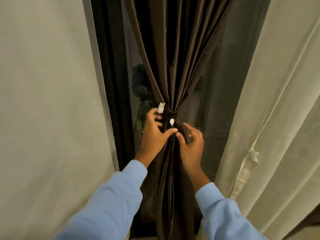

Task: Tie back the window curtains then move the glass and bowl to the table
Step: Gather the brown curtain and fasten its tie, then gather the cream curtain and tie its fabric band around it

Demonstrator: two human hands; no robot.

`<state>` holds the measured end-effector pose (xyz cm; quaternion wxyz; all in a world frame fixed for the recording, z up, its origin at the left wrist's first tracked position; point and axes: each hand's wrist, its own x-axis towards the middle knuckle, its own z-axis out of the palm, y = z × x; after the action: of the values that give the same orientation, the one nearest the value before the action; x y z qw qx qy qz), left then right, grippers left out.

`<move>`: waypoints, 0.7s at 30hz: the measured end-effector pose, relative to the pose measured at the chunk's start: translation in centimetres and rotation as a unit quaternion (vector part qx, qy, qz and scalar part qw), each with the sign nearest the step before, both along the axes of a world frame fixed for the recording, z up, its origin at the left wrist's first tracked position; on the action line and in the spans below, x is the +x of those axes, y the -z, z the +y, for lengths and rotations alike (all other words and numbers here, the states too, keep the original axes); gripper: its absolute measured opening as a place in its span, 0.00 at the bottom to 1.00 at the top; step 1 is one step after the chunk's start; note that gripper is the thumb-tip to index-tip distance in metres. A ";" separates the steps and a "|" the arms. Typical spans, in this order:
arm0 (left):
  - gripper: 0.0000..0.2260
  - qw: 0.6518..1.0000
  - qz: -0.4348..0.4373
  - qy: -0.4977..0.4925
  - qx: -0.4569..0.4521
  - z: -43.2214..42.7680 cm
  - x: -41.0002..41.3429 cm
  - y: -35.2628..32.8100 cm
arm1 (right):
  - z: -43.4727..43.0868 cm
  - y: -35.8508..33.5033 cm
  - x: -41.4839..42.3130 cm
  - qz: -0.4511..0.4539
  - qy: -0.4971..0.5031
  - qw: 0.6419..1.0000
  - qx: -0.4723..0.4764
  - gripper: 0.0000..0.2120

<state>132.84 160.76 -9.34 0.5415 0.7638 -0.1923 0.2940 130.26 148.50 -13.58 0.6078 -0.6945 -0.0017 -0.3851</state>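
A dark brown curtain (180, 54) hangs in front of the window, gathered at its middle by a dark tie-back (170, 113) with two white ends. My left hand (154, 134) rests against the curtain's left side just below the tie, thumb across the folds and fingertips near the upper white end. My right hand (191, 144) is on the curtain's right side with fingers spread and slightly blurred, its thumb touching the folds. Neither hand grips anything. No glass, bowl or table is in view.
A cream curtain (277, 110) hangs at the right, with a small torn patch on its hem. A pale wall (48, 101) fills the left. The dark window frame (112, 94) and reflective glass pane (218, 104) lie behind the brown curtain.
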 end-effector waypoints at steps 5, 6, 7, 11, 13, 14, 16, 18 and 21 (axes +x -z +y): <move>0.14 0.996 0.021 -0.065 0.051 -0.6 1.0 3.1 | -0.1 1.1 0.9 0.048 -0.044 0.998 0.005 0.11; 0.13 0.994 0.032 -0.076 0.065 -0.5 1.4 3.6 | -0.2 1.1 1.1 0.053 -0.037 0.998 0.017 0.12; 0.11 0.993 0.037 -0.085 0.075 -0.3 1.7 4.0 | -0.2 1.1 1.2 0.064 -0.034 0.997 0.021 0.11; 0.07 0.990 0.046 -0.098 0.092 0.1 2.2 4.9 | 0.2 1.7 2.0 0.118 -0.053 0.991 -0.034 0.07; 0.07 0.990 0.039 -0.095 0.098 0.3 2.3 5.3 | 0.6 1.8 2.0 0.117 -0.052 0.990 -0.053 0.08; 0.05 0.989 0.038 -0.098 0.102 0.3 2.2 5.6 | 0.7 1.8 2.0 0.113 -0.053 0.991 -0.055 0.08; 0.10 0.987 0.050 -0.117 0.098 0.5 1.6 6.3 | 0.7 2.3 1.7 0.115 -0.049 0.991 -0.057 0.06; 0.17 0.989 0.046 -0.124 0.069 0.5 0.3 7.4 | 0.7 3.4 1.2 0.132 -0.041 0.988 -0.074 0.09; 0.16 0.995 0.025 -0.082 0.059 0.4 -1.6 9.4 | 0.6 5.4 0.1 0.158 -0.054 0.982 -0.091 0.15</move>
<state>131.23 161.19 -18.71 0.4742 0.8145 -0.1327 0.3067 130.37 149.14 -19.02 0.5542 -0.7981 0.0220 -0.2354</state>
